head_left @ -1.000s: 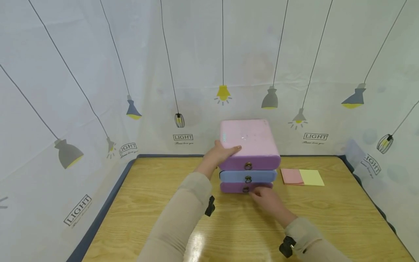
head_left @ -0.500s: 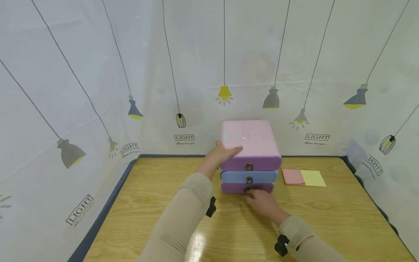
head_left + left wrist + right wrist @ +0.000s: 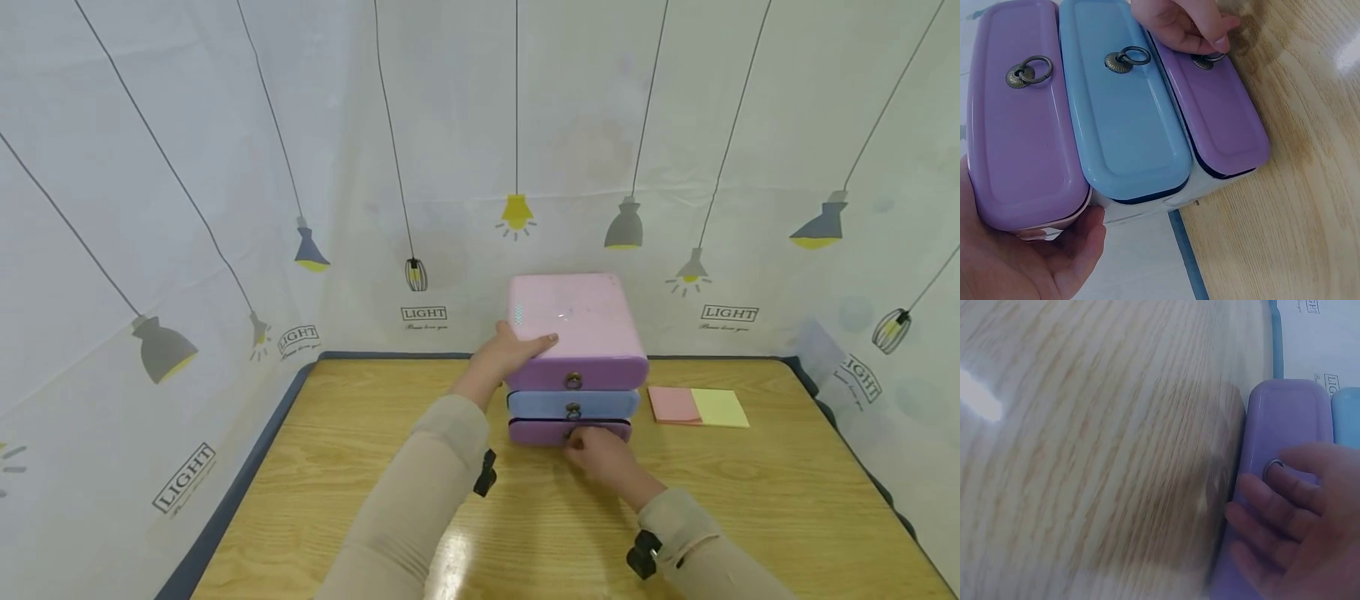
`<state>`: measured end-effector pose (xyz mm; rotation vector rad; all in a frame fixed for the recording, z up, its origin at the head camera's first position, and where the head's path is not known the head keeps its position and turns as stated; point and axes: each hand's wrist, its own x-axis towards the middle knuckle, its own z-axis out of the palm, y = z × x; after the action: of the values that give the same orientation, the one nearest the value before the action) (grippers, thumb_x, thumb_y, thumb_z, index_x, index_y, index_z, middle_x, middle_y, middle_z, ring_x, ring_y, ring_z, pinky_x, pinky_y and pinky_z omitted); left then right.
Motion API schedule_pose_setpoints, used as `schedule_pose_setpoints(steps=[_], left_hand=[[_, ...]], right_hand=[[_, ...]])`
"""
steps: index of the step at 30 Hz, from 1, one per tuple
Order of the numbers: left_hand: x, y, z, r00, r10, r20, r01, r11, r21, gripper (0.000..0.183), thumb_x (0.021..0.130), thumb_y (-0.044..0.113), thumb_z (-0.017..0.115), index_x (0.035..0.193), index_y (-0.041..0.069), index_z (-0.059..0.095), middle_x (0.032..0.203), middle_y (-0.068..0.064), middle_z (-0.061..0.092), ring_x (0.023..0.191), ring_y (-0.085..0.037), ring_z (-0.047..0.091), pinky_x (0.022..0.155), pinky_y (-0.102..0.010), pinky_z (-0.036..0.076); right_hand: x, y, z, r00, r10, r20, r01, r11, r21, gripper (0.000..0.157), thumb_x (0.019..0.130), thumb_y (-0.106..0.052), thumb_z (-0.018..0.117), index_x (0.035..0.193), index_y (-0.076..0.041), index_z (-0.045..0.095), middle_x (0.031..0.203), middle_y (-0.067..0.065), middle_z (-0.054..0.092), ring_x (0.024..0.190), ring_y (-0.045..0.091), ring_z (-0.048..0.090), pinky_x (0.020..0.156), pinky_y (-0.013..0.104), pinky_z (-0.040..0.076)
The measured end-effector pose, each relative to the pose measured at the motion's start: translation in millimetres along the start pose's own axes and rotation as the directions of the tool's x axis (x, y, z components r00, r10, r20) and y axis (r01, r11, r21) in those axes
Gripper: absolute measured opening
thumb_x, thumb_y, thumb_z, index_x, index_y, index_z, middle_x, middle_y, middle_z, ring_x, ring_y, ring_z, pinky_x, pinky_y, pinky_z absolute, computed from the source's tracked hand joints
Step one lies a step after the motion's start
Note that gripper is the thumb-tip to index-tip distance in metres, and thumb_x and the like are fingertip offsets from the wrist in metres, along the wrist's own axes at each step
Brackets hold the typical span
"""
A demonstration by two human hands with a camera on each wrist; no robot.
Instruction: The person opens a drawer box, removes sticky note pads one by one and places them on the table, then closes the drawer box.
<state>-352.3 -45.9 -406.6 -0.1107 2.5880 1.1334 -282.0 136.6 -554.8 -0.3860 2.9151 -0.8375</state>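
Note:
A small three-drawer box with a pink top stands at the back of the table. Its top drawer is purple, the middle drawer blue and the bottom drawer purple, each with a bronze ring pull. My left hand grips the box's left side, thumb over the top and fingers curled along the side. At the bottom drawer, my right hand pinches the ring pull with thumb and fingertips. A narrow dark gap shows above that drawer's front, which sits slightly out.
Pink sticky notes and yellow sticky notes lie side by side to the right of the box. A wall cloth printed with hanging lamps surrounds the wooden table at the back and sides.
My right hand has moved left onto the bottom drawer's ring pull, and the drawer has come out a little toward me. The left hand keeps its hold on the box.

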Motion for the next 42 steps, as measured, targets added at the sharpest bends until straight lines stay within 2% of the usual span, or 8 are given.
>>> schedule_pose_setpoints(steps=[3, 6, 13, 21, 27, 31, 37, 42], left_hand=[[0.7, 0.6, 0.1, 1.0, 0.002, -0.001, -0.002, 1.0, 0.008, 0.122, 0.076, 0.079, 0.057, 0.157, 0.008, 0.0, 0.15, -0.022, 0.035, 0.123, -0.037, 0.05, 0.093, -0.048, 0.048], [0.6, 1.1, 0.3, 1.0, 0.004, -0.007, -0.004, 1.0, 0.013, 0.121, 0.077, 0.079, 0.056, 0.157, 0.008, -0.001, 0.151, -0.022, 0.035, 0.123, -0.037, 0.05, 0.092, -0.048, 0.048], [0.3, 0.9, 0.4, 1.0, -0.008, -0.009, 0.008, 1.0, 0.016, 0.121, 0.077, 0.078, 0.056, 0.157, 0.008, -0.001, 0.153, -0.022, 0.032, 0.126, -0.038, 0.047, 0.096, -0.05, 0.046], [1.1, -0.4, 0.6, 1.0, -0.003, -0.008, 0.003, 1.0, 0.026, 0.123, 0.076, 0.08, 0.056, 0.156, 0.007, -0.002, 0.154, -0.022, 0.03, 0.125, -0.04, 0.048, 0.094, -0.05, 0.047], [-0.8, 0.3, 2.1, 1.0, 0.005, -0.019, -0.004, 1.0, 0.029, 0.123, 0.077, 0.079, 0.056, 0.156, 0.007, -0.003, 0.153, -0.022, 0.031, 0.125, -0.04, 0.048, 0.095, -0.051, 0.046], [-0.9, 0.4, 2.7, 1.0, 0.01, -0.024, -0.01, 1.0, 0.026, 0.122, 0.077, 0.078, 0.056, 0.156, 0.006, -0.002, 0.152, -0.023, 0.032, 0.126, -0.04, 0.047, 0.094, -0.051, 0.046], [-0.6, -0.4, 2.7, 1.0, 0.012, -0.026, -0.012, 1.0, 0.025, 0.121, 0.078, 0.078, 0.056, 0.156, 0.005, -0.001, 0.151, -0.024, 0.033, 0.124, -0.04, 0.049, 0.093, -0.051, 0.047], [-0.7, -0.7, 2.8, 1.0, 0.012, -0.023, -0.011, 1.0, 0.027, 0.121, 0.077, 0.079, 0.055, 0.156, 0.006, 0.0, 0.15, -0.024, 0.035, 0.119, -0.04, 0.053, 0.089, -0.049, 0.05]], right_hand=[[-1, -1, -1.1, 1.0, 0.002, 0.016, -0.002, 1.0, 0.003, 0.008, 0.09, -0.017, 0.07, 0.083, -0.013, 0.07, 0.076, -0.005, 0.063, 0.06, 0.008, 0.053, 0.063, 0.033, 0.049], [-2, -1, -2.3, 1.0, -0.007, 0.027, 0.007, 1.0, -0.002, 0.009, 0.089, -0.016, 0.071, 0.081, -0.014, 0.069, 0.076, -0.006, 0.063, 0.062, 0.009, 0.053, 0.063, 0.034, 0.049], [-11, 0, -2.6, 0.997, -0.017, 0.08, 0.019, 1.0, -0.016, 0.007, 0.088, -0.017, 0.071, 0.085, -0.011, 0.071, 0.085, -0.005, 0.066, 0.073, 0.01, 0.057, 0.07, 0.036, 0.051], [-22, 0, -3.6, 0.987, -0.073, 0.144, 0.072, 0.997, 0.011, 0.003, 0.085, -0.011, 0.071, 0.087, -0.01, 0.072, 0.082, -0.005, 0.066, 0.07, 0.01, 0.054, 0.068, 0.035, 0.05], [-29, 1, -9.7, 0.963, -0.132, 0.236, 0.115, 0.99, 0.085, 0.005, 0.087, -0.01, 0.07, 0.088, -0.005, 0.072, 0.072, -0.005, 0.063, 0.06, 0.01, 0.053, 0.061, 0.034, 0.048], [-32, 1, -12.3, 0.943, -0.159, 0.293, 0.133, 0.985, 0.108, 0.006, 0.088, -0.011, 0.071, 0.091, -0.005, 0.071, 0.077, -0.004, 0.065, 0.058, 0.011, 0.056, 0.063, 0.035, 0.049], [-37, 1, -15.5, 0.901, -0.197, 0.385, 0.137, 0.974, 0.179, 0.01, 0.09, -0.01, 0.068, 0.096, -0.002, 0.069, 0.088, 0.003, 0.067, 0.057, 0.016, 0.061, 0.065, 0.034, 0.051], [-42, -2, -18.0, 0.888, -0.208, 0.41, 0.138, 0.971, 0.194, 0.01, 0.091, -0.01, 0.066, 0.096, -0.002, 0.068, 0.088, 0.002, 0.067, 0.057, 0.017, 0.061, 0.065, 0.033, 0.05]])
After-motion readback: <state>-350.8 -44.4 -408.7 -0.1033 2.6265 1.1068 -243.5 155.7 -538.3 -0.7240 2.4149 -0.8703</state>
